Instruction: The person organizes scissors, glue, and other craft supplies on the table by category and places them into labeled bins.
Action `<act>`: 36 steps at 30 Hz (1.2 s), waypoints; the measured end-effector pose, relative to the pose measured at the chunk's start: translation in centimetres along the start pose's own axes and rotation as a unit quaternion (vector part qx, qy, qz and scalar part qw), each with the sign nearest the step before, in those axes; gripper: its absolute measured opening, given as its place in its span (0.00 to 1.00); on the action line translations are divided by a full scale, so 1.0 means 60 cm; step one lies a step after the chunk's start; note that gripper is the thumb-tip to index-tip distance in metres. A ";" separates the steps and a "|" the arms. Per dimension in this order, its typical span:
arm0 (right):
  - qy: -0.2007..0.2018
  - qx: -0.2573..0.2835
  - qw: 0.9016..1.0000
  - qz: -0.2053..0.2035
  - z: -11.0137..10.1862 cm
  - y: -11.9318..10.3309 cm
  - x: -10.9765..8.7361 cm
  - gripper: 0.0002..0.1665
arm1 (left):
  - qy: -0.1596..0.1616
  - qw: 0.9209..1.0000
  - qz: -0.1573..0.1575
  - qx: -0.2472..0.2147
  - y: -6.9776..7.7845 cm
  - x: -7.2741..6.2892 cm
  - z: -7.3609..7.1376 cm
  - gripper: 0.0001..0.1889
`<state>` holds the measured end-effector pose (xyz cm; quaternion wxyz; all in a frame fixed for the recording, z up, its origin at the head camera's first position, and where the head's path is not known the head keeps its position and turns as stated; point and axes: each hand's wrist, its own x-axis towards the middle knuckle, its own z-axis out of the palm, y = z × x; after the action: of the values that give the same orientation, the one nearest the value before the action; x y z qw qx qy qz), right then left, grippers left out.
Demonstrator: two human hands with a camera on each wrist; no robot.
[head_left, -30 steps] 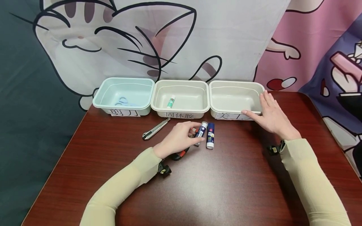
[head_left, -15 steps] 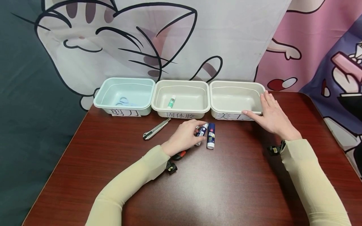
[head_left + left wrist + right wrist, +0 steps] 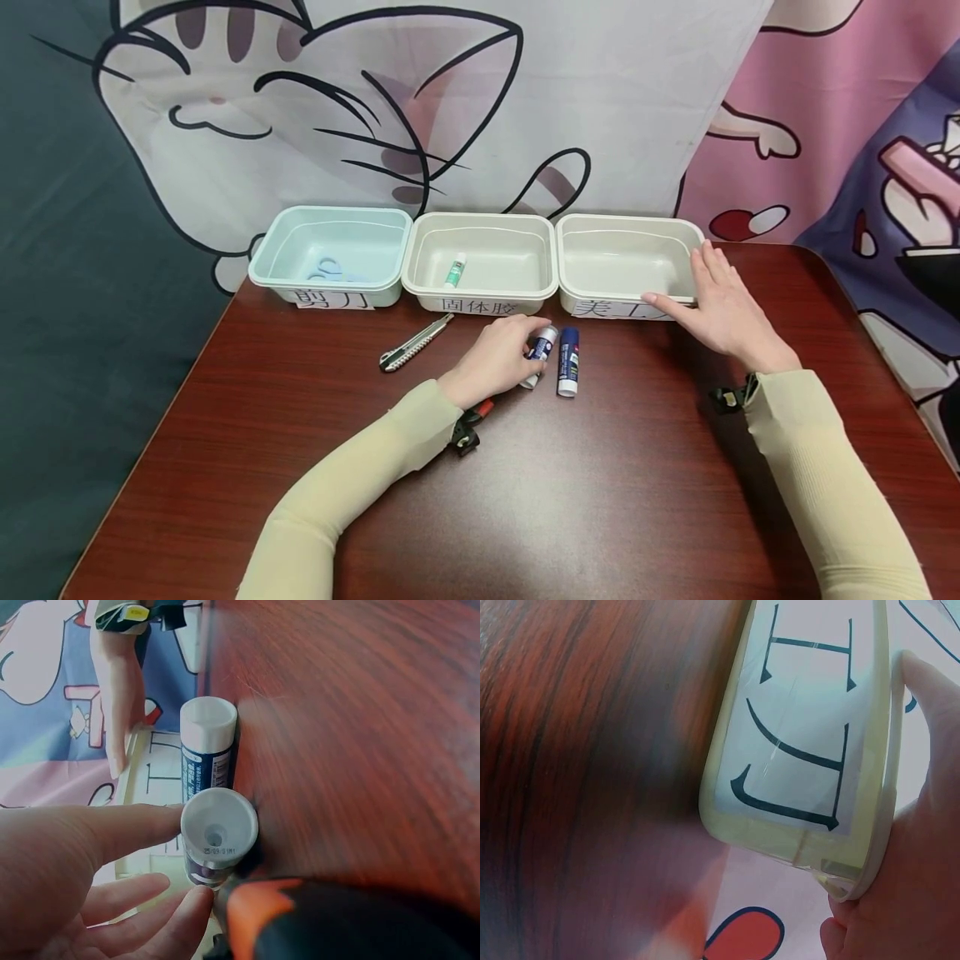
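My left hand (image 3: 495,354) pinches a blue-and-white glue stick (image 3: 543,346) between thumb and fingers, low over the table. In the left wrist view, the white end of this glue stick (image 3: 217,825) faces the camera. Just right of it lies a second glue stick (image 3: 568,362) with a blue cap. A black-and-orange object (image 3: 262,911), its kind unclear, is mostly hidden under my left wrist. My right hand (image 3: 723,312), fingers straight, rests on the right end of the right-hand bin (image 3: 630,308); its thumb touches the front rim.
A light-blue bin (image 3: 262,271) holds light-blue scissors (image 3: 328,268). The middle bin (image 3: 480,296) holds a green-and-white glue stick (image 3: 455,271). Paper labels mark the bin fronts. A utility knife (image 3: 415,343) lies left of my left hand. A printed curtain (image 3: 622,83) hangs behind.
My left hand has moved right and its fingers have closed in on the glue stick. The blue-capped glue stick has shifted slightly right and turned. My right hand has stayed in place.
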<state>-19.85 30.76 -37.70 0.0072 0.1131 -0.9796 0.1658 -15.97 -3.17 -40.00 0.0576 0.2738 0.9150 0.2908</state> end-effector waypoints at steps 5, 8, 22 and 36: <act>-0.003 -0.002 1.000 0.000 0.000 -0.001 0.000 0.64 | -0.007 1.000 -0.008 0.024 0.006 0.004 0.004 0.34; -0.003 -0.003 1.000 0.000 0.000 -0.001 0.000 0.64 | -0.010 0.999 -0.005 0.041 0.011 0.009 0.011 0.35; -0.003 0.000 1.000 0.004 0.002 -0.001 -0.001 0.64 | -0.005 0.996 -0.016 0.092 0.027 0.012 0.012 0.31; -0.008 0.000 1.000 0.006 0.001 -0.001 0.000 0.64 | 0.026 0.997 0.023 0.075 0.032 0.011 -0.005 0.23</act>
<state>-19.85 30.66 -37.75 -0.0020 0.1085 -0.9804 0.1646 -15.74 -1.66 -38.66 0.0059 0.2903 0.9290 0.2293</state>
